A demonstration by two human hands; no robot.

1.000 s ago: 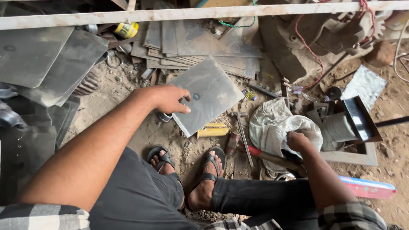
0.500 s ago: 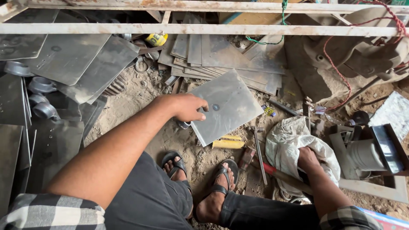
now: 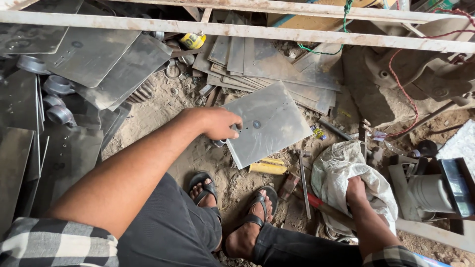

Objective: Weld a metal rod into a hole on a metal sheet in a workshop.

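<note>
I'm seeing soft, even daylight falling from above, faint glare sheening the metal sheets (image 3: 89, 54) at upper left, shadows staying shallow, edges bending slightly, focus holding sharp.

My right hand (image 3: 357, 187) has slid off the white cap and now digs into the cloth sack (image 3: 346, 170).

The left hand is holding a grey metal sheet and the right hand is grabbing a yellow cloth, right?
Not quite. The cloth is white and dirty, not yellow; the head view shows it. The yellow thing is a small bar lying on the ground below the sheet. The rest is right: the left hand holds the grey metal sheet by its edge and the right hand grabs the cloth.
</note>
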